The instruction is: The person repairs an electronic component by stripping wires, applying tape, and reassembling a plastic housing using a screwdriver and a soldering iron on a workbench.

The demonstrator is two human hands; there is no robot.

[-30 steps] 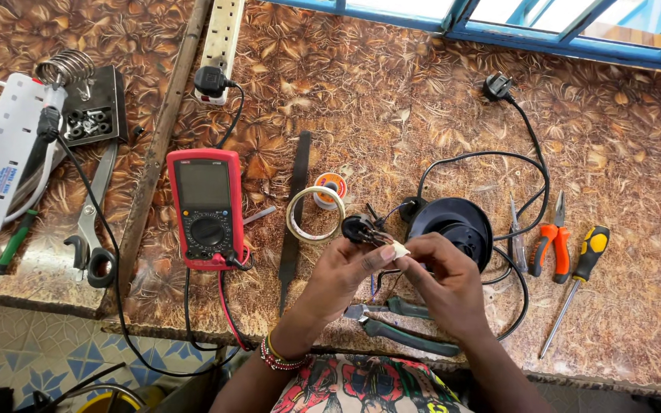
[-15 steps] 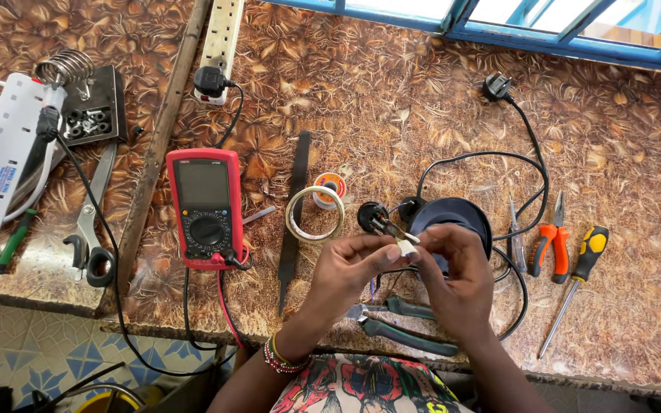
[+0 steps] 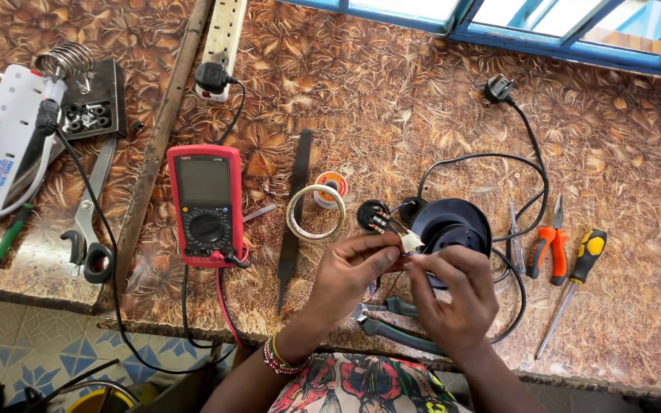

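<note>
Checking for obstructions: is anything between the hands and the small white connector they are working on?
Nothing visible. The left hand and right hand both pinch the small white connector directly, above the black round base; only its thin wires trail from it.

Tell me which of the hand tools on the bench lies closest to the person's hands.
The dark-handled pliers, lying directly under the hands at the bench's front edge. The orange-handled pliers and yellow-and-black screwdriver lie farther right, the scissors far left.

Worktop (image 3: 437, 92): brown leaf-patterned surface. Red multimeter (image 3: 206, 205) lies left of centre. At its three o'clock, a tape roll (image 3: 315, 212); farther that way, a black round base (image 3: 450, 227), orange-handled pliers (image 3: 548, 243) and a yellow-black screwdriver (image 3: 577, 282). White power strip (image 3: 223, 38) at twelve o'clock.
</note>
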